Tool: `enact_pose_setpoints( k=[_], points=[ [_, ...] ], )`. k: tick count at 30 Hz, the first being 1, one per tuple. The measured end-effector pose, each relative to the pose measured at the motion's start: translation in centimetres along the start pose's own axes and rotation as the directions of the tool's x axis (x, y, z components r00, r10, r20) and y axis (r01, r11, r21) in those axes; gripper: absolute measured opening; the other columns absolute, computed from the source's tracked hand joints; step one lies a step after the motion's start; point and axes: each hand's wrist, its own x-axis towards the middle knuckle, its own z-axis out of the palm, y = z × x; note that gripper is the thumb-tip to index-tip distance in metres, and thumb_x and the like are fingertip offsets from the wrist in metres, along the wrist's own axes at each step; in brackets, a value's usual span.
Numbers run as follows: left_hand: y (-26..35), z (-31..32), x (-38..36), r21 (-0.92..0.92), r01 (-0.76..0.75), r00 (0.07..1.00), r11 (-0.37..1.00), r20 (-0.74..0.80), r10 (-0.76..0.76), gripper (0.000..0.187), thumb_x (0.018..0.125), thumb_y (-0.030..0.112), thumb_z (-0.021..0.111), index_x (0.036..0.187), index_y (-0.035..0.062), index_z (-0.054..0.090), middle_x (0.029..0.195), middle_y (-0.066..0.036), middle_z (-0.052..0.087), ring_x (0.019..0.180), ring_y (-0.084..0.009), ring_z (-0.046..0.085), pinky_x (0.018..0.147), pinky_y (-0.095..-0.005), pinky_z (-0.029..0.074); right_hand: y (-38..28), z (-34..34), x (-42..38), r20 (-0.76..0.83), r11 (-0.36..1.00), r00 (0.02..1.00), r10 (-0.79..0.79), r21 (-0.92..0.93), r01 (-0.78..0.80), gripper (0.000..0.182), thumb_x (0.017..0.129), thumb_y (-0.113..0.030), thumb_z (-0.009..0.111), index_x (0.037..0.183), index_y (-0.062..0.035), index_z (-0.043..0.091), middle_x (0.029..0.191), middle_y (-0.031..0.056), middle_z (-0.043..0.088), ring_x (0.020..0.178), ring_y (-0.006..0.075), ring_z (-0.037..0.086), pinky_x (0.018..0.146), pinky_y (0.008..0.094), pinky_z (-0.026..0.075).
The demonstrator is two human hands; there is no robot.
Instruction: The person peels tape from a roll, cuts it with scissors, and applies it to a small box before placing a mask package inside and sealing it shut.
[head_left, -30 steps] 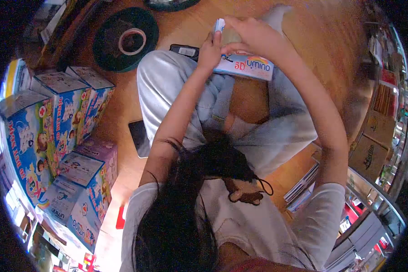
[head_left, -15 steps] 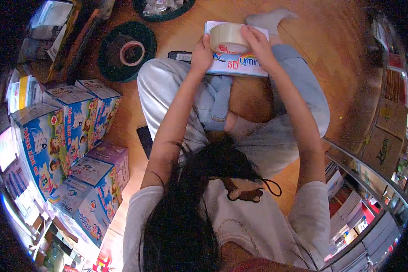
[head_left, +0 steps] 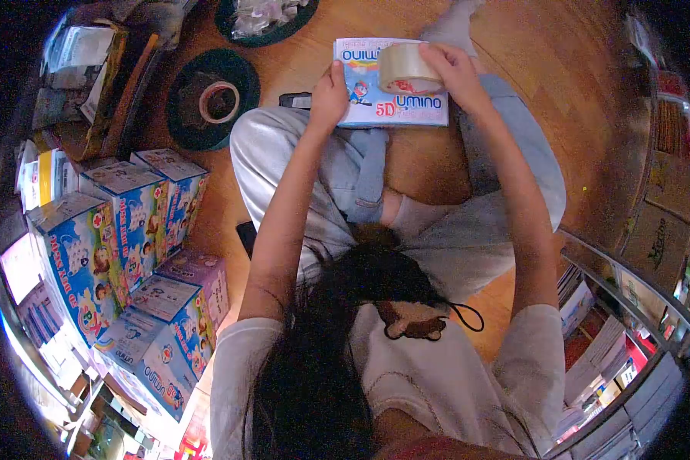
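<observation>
A white and blue printed box (head_left: 364, 115) marked "5D Umino" rests over my crossed lower legs. My left hand (head_left: 330, 95) grips its left edge, thumb on the top face. In my right hand (head_left: 454, 70) is a wide roll of clear tape (head_left: 410, 67), its fingers wrapped round the roll's right side. The roll lies over the box's upper right part and hides some of the print. Whether the roll touches the box I cannot tell.
Several printed cartons (head_left: 142, 215) stand on the floor at the left. Beyond them a dark green round stool (head_left: 184, 119) bears another tape roll (head_left: 219, 103); a second stool (head_left: 303, 23) holds clear packets. Shelves with boxes (head_left: 655, 245) line the right side.
The tape roll and my right hand have shifted right across the box, baring more of its print. My left hand has moved slightly left with the box edge.
</observation>
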Motion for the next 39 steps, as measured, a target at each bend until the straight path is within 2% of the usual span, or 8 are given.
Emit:
enact_pose_setpoints(
  k=[9, 12, 15, 18, 21, 33, 36, 39],
  points=[
    [0.0, 0.2, -0.1, -0.032, -0.08, 0.995, 0.996, -0.059, 0.078, 0.057, 0.09, 0.042, 0.025, 0.101, -0.0056, 0.054, 0.098, -0.028, 0.055, 0.095, -0.0423, 0.051, 0.083, -0.0418, 0.039, -2.0, -4.9, -1.5, -0.045, 0.882, 0.991, -0.128, -0.462, 0.093, 0.058, 0.07, -0.054, 0.058, 0.089, 0.0001, 0.063, 0.078, 0.0185, 0.062, 0.072, 0.027, 0.061, 0.067, 0.0355, 0.048],
    [1.2, -0.3, -0.9, -0.056, -0.07, 0.996, 0.996, -0.058, 0.066, 0.058, 0.09, 0.043, 0.026, 0.101, -0.0059, 0.055, 0.097, -0.028, 0.056, 0.094, -0.0414, 0.053, 0.083, -0.0414, 0.04, -1.9, -5.1, -1.4, -0.003, 0.874, 1.0, 0.013, -0.486, -0.013, 0.059, 0.069, -0.055, 0.057, 0.09, -0.0003, 0.063, 0.077, 0.0204, 0.062, 0.073, 0.032, 0.061, 0.07, 0.0384, 0.048],
    [1.1, -0.3, -0.8, -0.038, -0.02, 0.998, 0.999, -0.057, 0.018, 0.058, 0.09, 0.043, 0.026, 0.101, -0.0059, 0.055, 0.096, -0.027, 0.057, 0.094, -0.0408, 0.053, 0.082, -0.041, 0.04, -2.6, -5.3, -1.8, -0.024, 0.822, 0.996, -0.09, -0.567, 0.06, 0.056, 0.07, -0.054, 0.056, 0.089, -0.0014, 0.064, 0.073, 0.0199, 0.062, 0.07, 0.0339, 0.061, 0.069, 0.0406, 0.048],
    [0.9, -0.2, -0.8, -0.02, -0.004, 0.997, 1.0, -0.071, 0.002, 0.057, 0.09, 0.043, 0.027, 0.1, -0.006, 0.055, 0.096, -0.027, 0.057, 0.094, -0.0405, 0.053, 0.081, -0.0408, 0.04, -2.7, -6.7, -2.2, -0.018, 0.732, 1.0, -0.001, -0.681, -0.011, 0.054, 0.071, -0.053, 0.055, 0.086, -0.0021, 0.064, 0.071, 0.0189, 0.062, 0.068, 0.0336, 0.061, 0.067, 0.0415, 0.048],
    [0.4, 0.2, -0.4, -0.049, -0.037, 0.997, 0.998, -0.074, 0.033, 0.056, 0.09, 0.042, 0.028, 0.099, -0.006, 0.056, 0.095, -0.027, 0.057, 0.093, -0.0402, 0.054, 0.081, -0.0406, 0.041, -2.1, -6.8, -2.3, -0.001, 0.652, 0.994, -0.107, -0.755, 0.069, 0.052, 0.071, -0.053, 0.055, 0.083, -0.0029, 0.064, 0.071, 0.0191, 0.061, 0.068, 0.0332, 0.061, 0.066, 0.0418, 0.048],
    [0.9, 0.1, -0.7, -0.015, -0.009, 0.998, 1.0, -0.069, 0.008, 0.055, 0.09, 0.042, 0.03, 0.098, -0.0058, 0.056, 0.093, -0.027, 0.058, 0.092, -0.0398, 0.055, 0.08, -0.0404, 0.041, 1.6, -6.6, -2.2, -0.019, 0.638, 0.999, -0.042, -0.77, 0.012, 0.053, 0.07, -0.056, 0.054, 0.079, -0.0051, 0.065, 0.07, 0.0193, 0.061, 0.068, 0.0342, 0.06, 0.067, 0.0423, 0.048],
    [0.9, -0.1, -0.6, -0.018, 0.013, 0.999, 1.0, -0.046, -0.014, 0.056, 0.09, 0.043, 0.029, 0.099, -0.0057, 0.056, 0.093, -0.027, 0.058, 0.093, -0.0398, 0.054, 0.081, -0.0406, 0.041, 1.8, -6.3, -2.1, -0.017, 0.581, 0.998, -0.055, -0.813, 0.018, 0.052, 0.07, -0.056, 0.054, 0.079, -0.0057, 0.065, 0.072, 0.0202, 0.061, 0.07, 0.035, 0.06, 0.068, 0.0431, 0.048],
    [0.8, -0.1, -0.6, -0.062, 0.027, 0.999, 0.998, -0.024, -0.028, 0.056, 0.09, 0.043, 0.029, 0.099, -0.006, 0.055, 0.094, -0.027, 0.058, 0.093, -0.0398, 0.054, 0.081, -0.0404, 0.041, 2.9, -5.9, -2.2, -0.049, 0.554, 0.984, -0.169, -0.831, 0.054, 0.051, 0.069, -0.055, 0.054, 0.079, -0.006, 0.065, 0.074, 0.0213, 0.061, 0.072, 0.0356, 0.06, 0.068, 0.0438, 0.048]
  ],
)
